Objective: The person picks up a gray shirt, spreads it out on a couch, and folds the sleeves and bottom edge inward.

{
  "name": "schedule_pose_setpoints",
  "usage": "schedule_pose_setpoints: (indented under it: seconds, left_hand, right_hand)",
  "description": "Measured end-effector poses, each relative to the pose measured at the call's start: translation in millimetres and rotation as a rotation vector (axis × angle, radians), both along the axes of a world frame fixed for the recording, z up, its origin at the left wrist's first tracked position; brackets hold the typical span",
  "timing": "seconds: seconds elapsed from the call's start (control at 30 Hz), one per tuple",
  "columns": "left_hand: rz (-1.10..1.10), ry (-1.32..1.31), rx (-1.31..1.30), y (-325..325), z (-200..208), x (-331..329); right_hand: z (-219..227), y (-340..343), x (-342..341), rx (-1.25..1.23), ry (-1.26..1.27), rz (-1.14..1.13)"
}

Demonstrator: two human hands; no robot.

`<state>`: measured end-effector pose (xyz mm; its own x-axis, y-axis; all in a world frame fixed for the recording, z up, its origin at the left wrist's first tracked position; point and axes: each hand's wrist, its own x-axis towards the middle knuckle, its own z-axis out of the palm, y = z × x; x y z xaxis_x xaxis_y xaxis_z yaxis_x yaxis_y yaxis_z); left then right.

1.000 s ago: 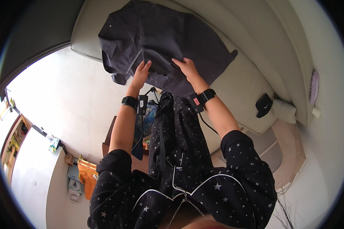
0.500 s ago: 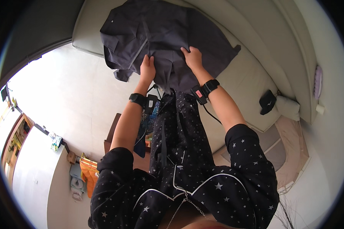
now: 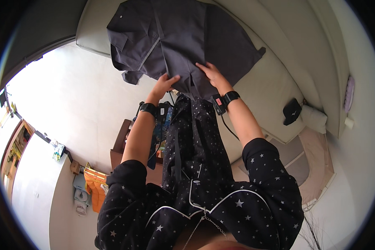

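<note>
A dark grey jacket (image 3: 183, 37) lies spread over the beige sofa (image 3: 275, 87) in front of me, its lower edge toward my legs. A light strip runs slantwise across its left part, and a button shows near it. My left hand (image 3: 164, 85) grips the near edge, thumb stretched over the cloth and the other fingers partly hidden. To its right, my right hand (image 3: 214, 76) has hold of the same edge, thumb and forefinger on top of the fabric. Between both hands the cloth sags in a fold.
A black cap (image 3: 292, 111) and a light cushion (image 3: 313, 118) rest on the sofa at the right. Left of my legs stands a brown piece of furniture (image 3: 120, 141). An orange cloth item (image 3: 96, 189) hangs farther left. Black devices are strapped on both wrists, with cables.
My left hand has moved slightly right and nearer to me, its thumb now pointing right across the cloth. My right hand has come slightly nearer. The jacket's front lies smoother.
</note>
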<state>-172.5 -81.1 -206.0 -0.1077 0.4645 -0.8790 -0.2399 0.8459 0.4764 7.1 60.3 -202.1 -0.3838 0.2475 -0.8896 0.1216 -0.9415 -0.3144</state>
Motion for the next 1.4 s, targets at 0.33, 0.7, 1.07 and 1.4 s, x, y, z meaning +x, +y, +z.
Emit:
schedule_pose_setpoints:
  seconds: [0.33, 0.7, 1.07, 1.4]
  left_hand:
    - [-0.55, 0.408, -0.168, 3, -31, 8]
    - [-0.588, 0.654, 0.038, 67, 0, -45]
    - [-0.485, 1.124, 0.145, 287, -20, -167]
    - [-0.59, 0.969, 0.252, 370, -60, -253]
  right_hand:
    - [-37, 7, 12, 0.635, -0.667, 0.816]
    - [-31, 70, 32, 0.382, -0.708, 1.041]
    - [-44, 223, -81, 0.903, -0.696, 0.52]
    - [-112, 277, -138, 0.778, -0.721, 0.415]
